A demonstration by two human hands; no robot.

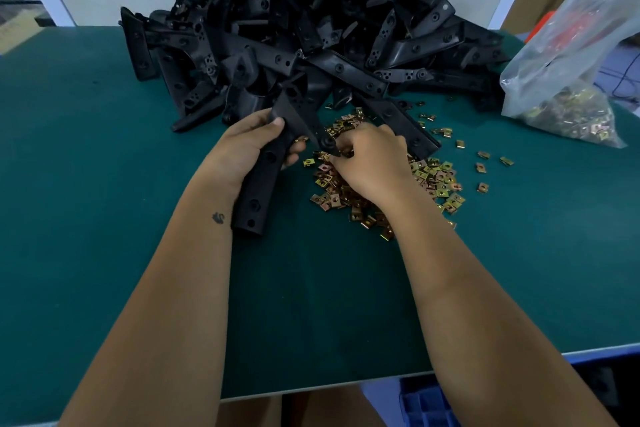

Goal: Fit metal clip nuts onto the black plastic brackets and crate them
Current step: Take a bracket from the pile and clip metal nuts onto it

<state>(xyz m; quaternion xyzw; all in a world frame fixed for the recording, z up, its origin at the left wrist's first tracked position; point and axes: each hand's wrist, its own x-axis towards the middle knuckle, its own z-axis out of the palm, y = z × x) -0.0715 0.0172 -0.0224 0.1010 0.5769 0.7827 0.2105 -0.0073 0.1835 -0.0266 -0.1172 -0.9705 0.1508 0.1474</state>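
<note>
**Bracket held over the clip nuts**

A black bracket (273, 156) is gripped by the left hand (242, 146), the fingers and thumb curled round its middle. Its near end reaches back beside the left wrist, low over the table; its far, angled end points toward the right hand (370, 163). The right hand is held at that end, fingers bent down and pinched together at the bracket's tip, just above the nuts (388, 191). A nut appears to be pinched there, but the fingertips are hidden by the back of the hand, so it cannot be told for certain.

The loose brass-coloured nuts are spread in a heap on the green table (86, 184), directly under and to the right of the right hand, with a few strays scattered further right. Behind the hands, a large pile of brackets (304, 28) is heaped against the far edge of the table, touching the far side of the nut heap. At the right edge a clear bag (571, 55) lies on the table, with more nuts seen through its lower part. A blue crate (429, 402) is partly seen below the near table edge, at the lower right.
</note>
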